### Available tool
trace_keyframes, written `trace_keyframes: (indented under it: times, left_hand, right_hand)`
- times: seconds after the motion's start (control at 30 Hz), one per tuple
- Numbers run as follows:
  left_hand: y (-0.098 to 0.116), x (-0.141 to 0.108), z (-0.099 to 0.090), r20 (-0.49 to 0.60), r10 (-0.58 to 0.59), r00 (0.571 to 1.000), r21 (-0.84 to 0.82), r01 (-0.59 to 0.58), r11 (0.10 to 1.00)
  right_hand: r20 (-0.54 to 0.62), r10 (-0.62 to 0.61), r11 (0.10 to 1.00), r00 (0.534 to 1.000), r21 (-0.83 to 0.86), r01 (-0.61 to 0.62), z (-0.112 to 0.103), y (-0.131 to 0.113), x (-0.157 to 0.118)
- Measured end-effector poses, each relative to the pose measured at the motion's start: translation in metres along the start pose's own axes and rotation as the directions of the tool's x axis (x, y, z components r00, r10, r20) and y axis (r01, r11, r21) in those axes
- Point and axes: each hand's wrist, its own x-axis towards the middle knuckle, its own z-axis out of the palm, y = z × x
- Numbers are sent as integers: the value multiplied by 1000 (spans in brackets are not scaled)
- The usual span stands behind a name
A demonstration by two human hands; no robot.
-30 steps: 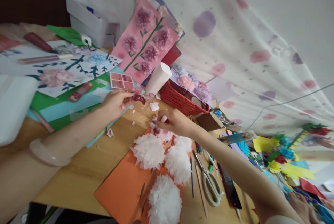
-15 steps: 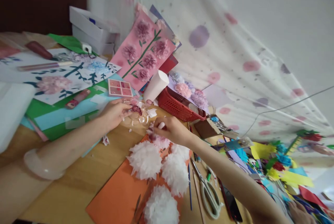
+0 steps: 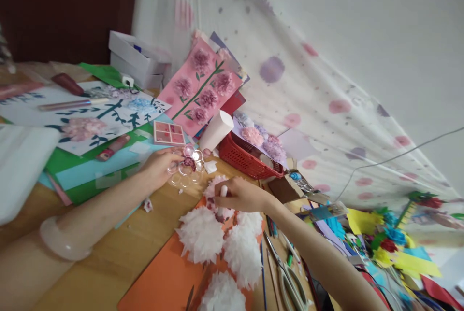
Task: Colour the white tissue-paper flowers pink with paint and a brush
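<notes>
My left hand [image 3: 163, 166] is closed on the near rim of a clear plastic paint palette [image 3: 184, 180] with round wells; dark pink paint shows in its middle. Between the fingers of my right hand [image 3: 241, 194] is a small tool with a white handle [image 3: 224, 190]; its tip points down and is hard to make out. It stands over a paper flower [image 3: 215, 185] tinted pink, partly covered by that hand. Closer to me, white paper flowers [image 3: 201, 234] sit on an orange sheet [image 3: 159, 272].
A white roll [image 3: 217, 130] and a red basket [image 3: 246, 159] stand behind the palette. Scissors [image 3: 290, 282] and thin brushes [image 3: 263, 272] lie right of the orange sheet. Painted flower pictures, a four-pan colour case [image 3: 168, 133] and green paper [image 3: 81, 173] are at the left.
The palette has been tipped, so its wells look more turned towards me. My right hand has lowered slightly, and the white handle now stands more upright over the pink flower. The view has shifted a little.
</notes>
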Motion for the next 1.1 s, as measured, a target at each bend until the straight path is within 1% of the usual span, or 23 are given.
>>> trace_keyframes:
  times: [0.13,0.23,0.4,0.47,0.5,0.53,0.57,0.6,0.67,0.7,0.73,0.77,0.8,0.83,0.9,0.93,1.0,1.03,1.1]
  left_hand:
    - [-1,3,-2,15,-11,1000,-10,11,1000]
    - [0,3,-2,15,-25,1000,-9,25,1000]
    - [4,-3,-2,18,-45,999,12,45,999]
    - [8,-6,0,14,-42,999,24,42,999]
    - [10,-9,2,14,-35,999,31,35,999]
    - [12,-11,4,16,-24,1000,40,24,999]
    - [13,-15,8,20,-9,1000,51,8,999]
    - [15,-19,12,27,9,1000,64,-11,998]
    - [16,-31,23,53,50,997,100,-55,993]
    - [15,-39,28,73,70,995,124,-79,989]
    - [13,-46,34,96,91,991,151,-105,983]
    - [10,-55,39,124,111,986,184,-133,974]
    - [7,-64,44,166,148,975,225,-183,957]
    - [4,-72,49,225,193,955,259,-250,933]
    - [-1,-89,56,333,277,901,334,-388,859]
    - [-3,-97,60,366,307,879,366,-439,821]
    - [-5,-111,66,388,335,859,426,-489,761]
    - [-6,-117,69,386,339,858,444,-495,747]
    - [-8,-126,73,390,334,858,458,-495,738]
  right_hand:
    - [-48,31,999,998,-33,-33,1,-1,-8]
    - [-68,42,999,997,-27,-44,1,1,-21]
    - [-207,100,994,973,-22,-106,6,7,-56]
    - [-311,141,989,940,-7,-150,9,7,-72]
    - [-384,162,985,909,8,-172,10,5,-80]
    - [-464,180,982,867,32,-187,12,3,-87]
    - [-548,190,980,815,61,-188,13,0,-92]
    - [-630,190,981,753,89,-173,15,-5,-97]
    - [-773,158,987,614,118,-106,20,-16,-102]
    - [-829,127,992,544,111,-64,23,-22,-103]
    - [-871,88,996,484,86,-26,26,-29,-102]
    - [-898,44,999,439,49,0,29,-37,-101]
    - [-915,4,1000,404,10,13,31,-44,-99]
    - [-926,-30,1000,377,-27,12,33,-51,-97]
    - [-939,-79,995,334,-93,-27,37,-62,-94]
    - [-945,-102,991,312,-124,-53,38,-67,-93]
    - [-951,-154,978,270,-184,-93,41,-72,-93]
    - [-951,-180,972,251,-210,-101,42,-73,-94]
    - [-950,-212,966,230,-239,-98,46,-72,-96]
